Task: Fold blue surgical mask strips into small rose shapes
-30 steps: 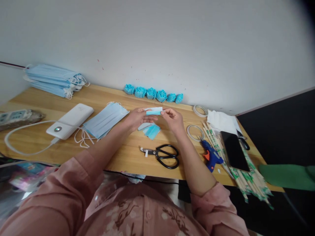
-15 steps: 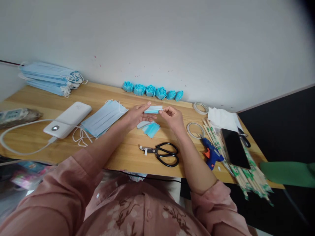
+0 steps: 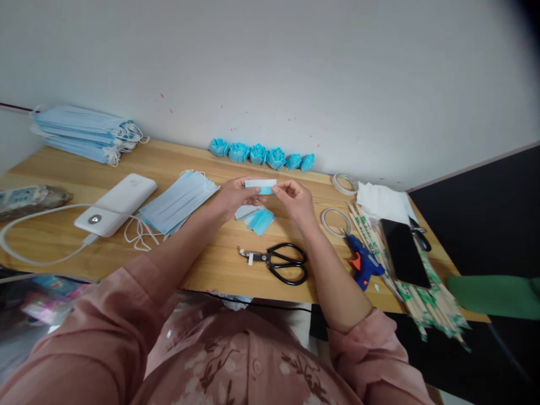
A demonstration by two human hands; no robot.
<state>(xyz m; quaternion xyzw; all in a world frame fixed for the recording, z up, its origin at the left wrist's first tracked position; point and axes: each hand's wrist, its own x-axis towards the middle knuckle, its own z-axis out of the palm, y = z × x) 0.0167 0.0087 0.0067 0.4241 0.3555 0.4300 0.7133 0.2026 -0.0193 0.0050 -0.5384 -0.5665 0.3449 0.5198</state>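
A small folded piece of blue and white mask fabric [image 3: 260,184] is held level between both hands above the table. My left hand [image 3: 237,197] grips its left part, with the thumb on the front. The thumb and forefinger of my right hand [image 3: 292,197] pinch its right end. Just below lie more cut blue and white pieces [image 3: 260,220]. Closer to me rest black-handled scissors [image 3: 274,261] with a white scrap at the blades. Several blue fabric flowers [image 3: 258,153] stand in a row along the wall.
On the left are stacked masks [image 3: 84,134], loose masks [image 3: 179,202] and a cabled white power bank [image 3: 116,205]. On the right are tape rolls [image 3: 335,223], a blue glue gun [image 3: 361,261], a phone [image 3: 405,253], wrapped sticks [image 3: 434,309] and white tissue [image 3: 382,203].
My left thumb has come down onto the front of the piece, where more of the white strip now shows. My right hand has barely moved.
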